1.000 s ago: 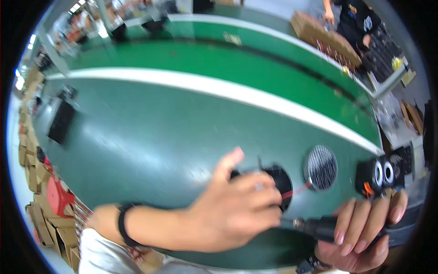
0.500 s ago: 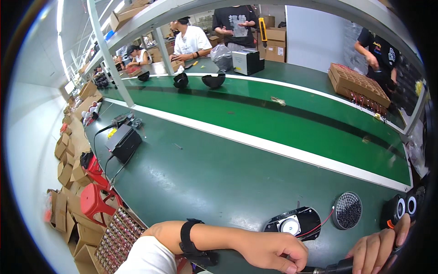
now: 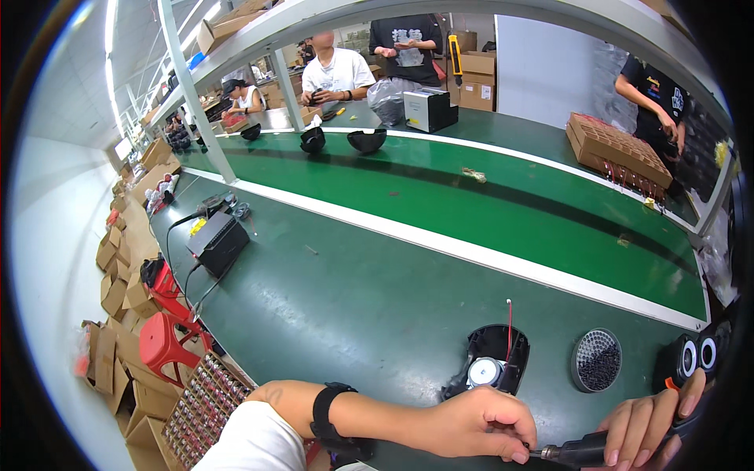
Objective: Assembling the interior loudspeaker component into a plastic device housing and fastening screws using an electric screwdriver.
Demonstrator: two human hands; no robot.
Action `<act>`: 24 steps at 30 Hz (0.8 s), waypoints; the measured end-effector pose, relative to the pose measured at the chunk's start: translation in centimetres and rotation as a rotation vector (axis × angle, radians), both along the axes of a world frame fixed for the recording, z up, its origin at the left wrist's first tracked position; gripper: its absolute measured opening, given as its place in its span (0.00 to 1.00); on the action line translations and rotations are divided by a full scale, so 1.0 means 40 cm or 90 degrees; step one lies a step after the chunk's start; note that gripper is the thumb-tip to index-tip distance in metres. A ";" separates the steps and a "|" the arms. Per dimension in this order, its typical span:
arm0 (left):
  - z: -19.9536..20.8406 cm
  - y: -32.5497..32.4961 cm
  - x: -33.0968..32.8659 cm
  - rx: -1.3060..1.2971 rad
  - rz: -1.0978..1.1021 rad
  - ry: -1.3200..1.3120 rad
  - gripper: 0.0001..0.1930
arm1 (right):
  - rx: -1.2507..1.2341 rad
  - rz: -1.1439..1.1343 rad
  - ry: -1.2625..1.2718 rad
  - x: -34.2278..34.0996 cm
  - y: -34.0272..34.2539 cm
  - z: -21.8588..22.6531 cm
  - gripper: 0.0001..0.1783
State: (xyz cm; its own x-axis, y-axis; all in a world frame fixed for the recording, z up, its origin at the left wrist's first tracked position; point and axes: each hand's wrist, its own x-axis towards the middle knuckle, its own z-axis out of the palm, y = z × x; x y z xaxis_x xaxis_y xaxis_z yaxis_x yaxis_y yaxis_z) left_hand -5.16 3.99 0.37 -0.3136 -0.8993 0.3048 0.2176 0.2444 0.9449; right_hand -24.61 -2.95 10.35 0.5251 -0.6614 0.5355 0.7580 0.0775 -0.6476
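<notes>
My right hand (image 3: 640, 428) is wrapped round a black electric screwdriver (image 3: 581, 450), its bit pointing left. At the bit's tip, the thumb and fingers of my left hand (image 3: 487, 424) are pinched together; whatever they hold is too small or hidden to name. Just beyond my left hand lies a black plastic housing (image 3: 514, 378) with a round silver-white speaker (image 3: 485, 372) in it. A red wire (image 3: 510, 326) runs from the housing away from me. To its right stands a round dish (image 3: 577, 345) of small black screws (image 3: 601, 367).
A green conveyor belt (image 3: 440, 208) with a white edge crosses beyond the bench, carrying black shells (image 3: 367, 140). Black speakers (image 3: 682, 358) stand at right. A black power box (image 3: 218, 245) with cables sits at left, near a red stool (image 3: 166, 345). Several people work across the belt.
The housing has turned, so its red wire now points away from me instead of towards the screw dish. My left hand and the screwdriver tip have risen slightly.
</notes>
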 end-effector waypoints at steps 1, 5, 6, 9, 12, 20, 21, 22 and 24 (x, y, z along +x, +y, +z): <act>-0.008 -0.002 -0.002 -0.006 0.002 0.018 0.07 | 0.000 0.004 -0.003 0.000 -0.004 0.000 0.16; -0.015 0.008 0.016 0.111 -0.021 -0.036 0.05 | 0.014 0.018 -0.004 0.005 -0.028 0.001 0.15; -0.013 0.008 0.013 0.109 -0.019 -0.035 0.05 | 0.013 0.019 -0.004 0.005 -0.029 0.002 0.15; -0.007 0.000 -0.002 -0.084 0.048 -0.073 0.06 | -0.036 0.001 0.002 -0.002 -0.011 -0.001 0.17; -0.001 0.001 0.004 -0.085 0.067 -0.130 0.06 | -0.067 -0.009 0.006 0.007 -0.009 -0.014 0.17; -0.009 0.008 -0.001 -0.122 0.177 -0.197 0.09 | -0.087 -0.035 0.066 0.015 -0.007 -0.025 0.17; -0.009 0.008 -0.002 -0.121 0.177 -0.196 0.09 | -0.086 -0.035 0.067 0.016 -0.006 -0.026 0.17; -0.008 0.009 -0.002 -0.132 0.178 -0.206 0.09 | -0.089 -0.033 0.068 0.018 -0.006 -0.027 0.17; -0.007 0.010 -0.003 -0.142 0.180 -0.215 0.10 | -0.092 -0.033 0.070 0.019 -0.007 -0.029 0.17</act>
State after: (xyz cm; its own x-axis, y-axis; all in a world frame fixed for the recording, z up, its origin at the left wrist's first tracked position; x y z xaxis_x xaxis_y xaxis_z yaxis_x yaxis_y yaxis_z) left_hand -5.29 4.39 0.09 -0.1816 -0.8879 0.4227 -0.1955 0.4538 0.8694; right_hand -23.86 -3.22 9.20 0.5529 -0.6096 0.5680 0.6827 -0.0595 -0.7283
